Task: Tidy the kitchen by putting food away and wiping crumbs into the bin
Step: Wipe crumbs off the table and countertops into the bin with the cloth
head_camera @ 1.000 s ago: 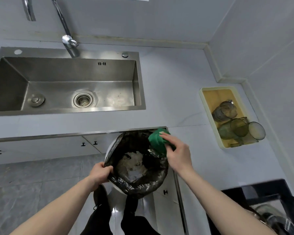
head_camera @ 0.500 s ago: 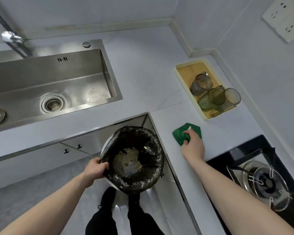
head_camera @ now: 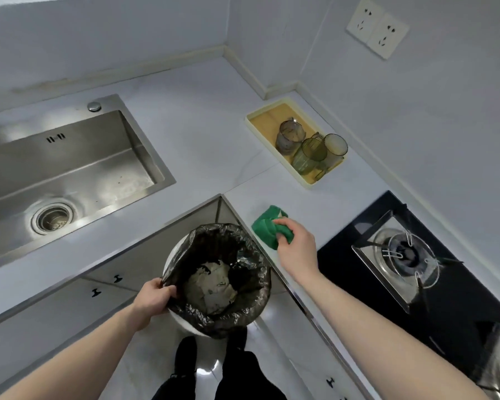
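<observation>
The right hand grips a crumpled green cloth lying on the pale tabletop near its edge. The left hand holds the rim of the white bin, lined with a black bag, just below that edge.

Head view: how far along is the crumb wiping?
Done, apparently: no food shows on the counter, and the sink holds no dishes. In hand: the right hand grips the green cloth on the counter edge; the left hand holds the lined bin just below. Left: sweeping toward the bin; crumbs themselves are too small to tell.
</observation>
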Demonstrator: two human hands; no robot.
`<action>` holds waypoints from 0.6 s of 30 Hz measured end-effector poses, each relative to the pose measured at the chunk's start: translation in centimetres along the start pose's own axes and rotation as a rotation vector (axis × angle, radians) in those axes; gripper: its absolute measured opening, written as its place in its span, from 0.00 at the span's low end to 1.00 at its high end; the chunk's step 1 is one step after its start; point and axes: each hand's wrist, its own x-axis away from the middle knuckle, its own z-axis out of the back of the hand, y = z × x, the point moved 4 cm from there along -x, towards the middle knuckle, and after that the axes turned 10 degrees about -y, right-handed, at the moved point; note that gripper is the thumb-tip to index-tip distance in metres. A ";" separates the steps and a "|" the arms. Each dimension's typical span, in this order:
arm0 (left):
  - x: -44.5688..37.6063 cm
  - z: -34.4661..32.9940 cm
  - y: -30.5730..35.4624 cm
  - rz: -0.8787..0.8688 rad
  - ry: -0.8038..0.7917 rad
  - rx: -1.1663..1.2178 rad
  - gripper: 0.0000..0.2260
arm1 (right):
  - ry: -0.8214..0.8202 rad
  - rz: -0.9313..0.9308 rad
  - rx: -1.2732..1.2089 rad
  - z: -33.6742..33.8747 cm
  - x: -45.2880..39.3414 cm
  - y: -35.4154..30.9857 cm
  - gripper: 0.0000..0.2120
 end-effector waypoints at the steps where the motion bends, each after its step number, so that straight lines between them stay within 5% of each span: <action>1: 0.0 0.1 0.1 0.000 -0.003 -0.009 0.19 | 0.055 -0.007 0.002 1.9 -0.9 0.8 0.18; 6: -0.1 0.1 0.4 0.008 0.022 -0.046 0.20 | 0.253 -0.190 0.114 8.9 -5.8 6.6 0.24; 18: -2.4 0.3 0.0 -0.021 0.019 -0.077 0.11 | 0.180 -0.333 0.166 5.2 -17.6 12.3 0.27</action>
